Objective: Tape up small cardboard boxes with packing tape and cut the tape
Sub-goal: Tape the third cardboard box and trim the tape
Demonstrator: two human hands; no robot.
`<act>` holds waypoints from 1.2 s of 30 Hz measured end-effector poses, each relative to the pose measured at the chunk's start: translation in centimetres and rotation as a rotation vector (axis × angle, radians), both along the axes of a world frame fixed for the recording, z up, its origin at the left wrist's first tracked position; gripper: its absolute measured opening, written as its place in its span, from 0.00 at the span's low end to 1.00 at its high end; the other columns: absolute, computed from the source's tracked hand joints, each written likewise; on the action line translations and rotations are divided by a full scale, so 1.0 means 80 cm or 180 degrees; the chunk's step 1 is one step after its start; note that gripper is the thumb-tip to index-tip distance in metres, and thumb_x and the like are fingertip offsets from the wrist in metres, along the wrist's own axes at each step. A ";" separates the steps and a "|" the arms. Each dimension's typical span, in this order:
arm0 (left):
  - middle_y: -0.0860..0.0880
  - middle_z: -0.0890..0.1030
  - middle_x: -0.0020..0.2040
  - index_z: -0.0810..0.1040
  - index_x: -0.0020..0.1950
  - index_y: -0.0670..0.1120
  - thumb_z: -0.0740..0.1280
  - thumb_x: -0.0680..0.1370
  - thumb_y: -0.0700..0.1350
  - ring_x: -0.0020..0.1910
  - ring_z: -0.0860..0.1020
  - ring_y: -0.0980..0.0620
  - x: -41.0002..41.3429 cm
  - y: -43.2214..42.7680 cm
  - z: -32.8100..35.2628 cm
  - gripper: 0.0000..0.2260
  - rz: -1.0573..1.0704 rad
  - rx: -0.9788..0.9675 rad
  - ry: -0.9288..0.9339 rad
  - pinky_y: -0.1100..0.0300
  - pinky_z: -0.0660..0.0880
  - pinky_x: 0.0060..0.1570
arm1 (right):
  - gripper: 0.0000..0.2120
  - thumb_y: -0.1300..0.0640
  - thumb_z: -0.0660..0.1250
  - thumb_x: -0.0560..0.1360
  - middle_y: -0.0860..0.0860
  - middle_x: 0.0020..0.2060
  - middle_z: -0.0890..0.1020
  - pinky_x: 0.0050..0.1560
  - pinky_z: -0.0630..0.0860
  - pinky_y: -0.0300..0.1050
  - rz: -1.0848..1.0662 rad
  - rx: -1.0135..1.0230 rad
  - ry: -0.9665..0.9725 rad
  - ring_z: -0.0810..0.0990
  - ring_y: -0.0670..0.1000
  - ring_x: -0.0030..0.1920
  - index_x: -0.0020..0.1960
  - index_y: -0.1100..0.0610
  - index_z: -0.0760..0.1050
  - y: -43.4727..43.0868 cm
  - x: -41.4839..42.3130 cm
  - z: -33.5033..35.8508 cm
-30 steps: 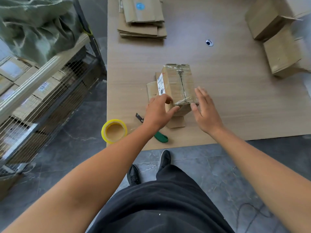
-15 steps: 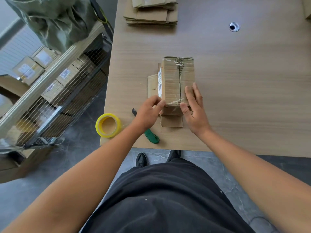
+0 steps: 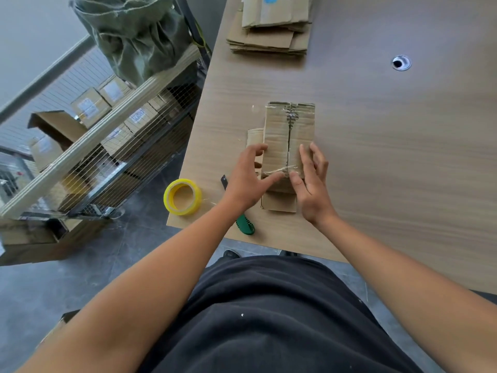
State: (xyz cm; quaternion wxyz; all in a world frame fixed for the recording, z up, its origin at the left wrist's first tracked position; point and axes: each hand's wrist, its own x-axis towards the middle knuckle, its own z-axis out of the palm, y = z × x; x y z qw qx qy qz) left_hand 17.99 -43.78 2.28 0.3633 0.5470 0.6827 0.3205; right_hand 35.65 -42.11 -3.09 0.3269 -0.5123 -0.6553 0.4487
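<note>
Cardboard box (image 3: pixel 279 135), small, is seen lying on the wooden table (image 3: pixel 376 162) close to its near edge, long side running away from the person. Clear tape is noted along the centre seam on top and as a strip across the near end. Loose cardboard piece (image 3: pixel 279 203) is partly covered by the box and shows at its near and left sides. Left hand (image 3: pixel 248 179) is held on the box's near left corner: fingers are bent against the left side, thumb is laid along the taped near edge, so the corner is gripped. Right hand (image 3: pixel 309 184) is laid flat on the top, fingers straight, thumb pressed on the tape strip; nothing is clasped. Yellow tape roll (image 3: pixel 183 196) is placed at the table's near left corner, apart from the box. Green-handled knife (image 3: pixel 244 224) is partly hidden under the left wrist. Flattened cartons (image 3: pixel 269 30) are stacked at the far edge. Wire rack (image 3: pixel 113 157) with boxes is noted left of the table.
</note>
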 end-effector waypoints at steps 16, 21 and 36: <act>0.51 0.69 0.66 0.67 0.64 0.58 0.64 0.82 0.47 0.65 0.69 0.57 0.005 0.012 -0.049 0.13 0.0448 0.0050 -0.0849 0.56 0.72 0.65 | 0.37 0.52 0.65 0.82 0.35 0.75 0.57 0.78 0.54 0.41 -0.0633 -0.0633 0.0847 0.55 0.37 0.77 0.83 0.50 0.47 0.006 -0.034 0.004; 0.51 0.73 0.53 0.67 0.60 0.52 0.60 0.85 0.48 0.46 0.73 0.66 0.004 0.036 -0.047 0.05 0.0801 0.0058 -0.0806 0.68 0.72 0.46 | 0.39 0.49 0.66 0.78 0.40 0.69 0.62 0.74 0.53 0.31 -0.0641 -0.0708 0.0522 0.58 0.36 0.74 0.82 0.51 0.49 0.026 -0.023 0.004; 0.47 0.75 0.58 0.71 0.62 0.45 0.53 0.84 0.56 0.59 0.74 0.47 0.012 0.071 -0.044 0.17 0.1590 -0.0774 -0.1802 0.53 0.72 0.62 | 0.35 0.45 0.60 0.79 0.49 0.78 0.60 0.79 0.57 0.54 -0.0528 -0.1189 0.0903 0.60 0.47 0.79 0.82 0.52 0.52 0.059 -0.014 0.014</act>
